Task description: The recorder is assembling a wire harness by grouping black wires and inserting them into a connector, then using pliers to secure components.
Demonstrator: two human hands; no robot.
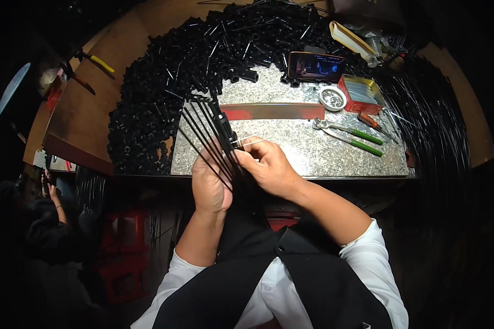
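Several thin black rods (200,143) fan out over my left hand (208,189), which is closed round them near the bench's front edge. Among the rods a thicker black tubular piece (223,127) leans the same way. My right hand (271,169) is beside it with thumb and fingers pinched together. A thin white strand (248,142) runs from the fingers of my right hand to the black piece. My fingers and the rods partly cover where they meet.
A large heap of black tubular parts (164,71) lies behind the speckled stone slab (291,148). A red metal bar (274,112), a phone (315,67), a white dish (332,98), a red box (357,104), green-handled pincers (362,140) and long black rods (433,109) lie around. Another person's hands (50,192) are at far left.
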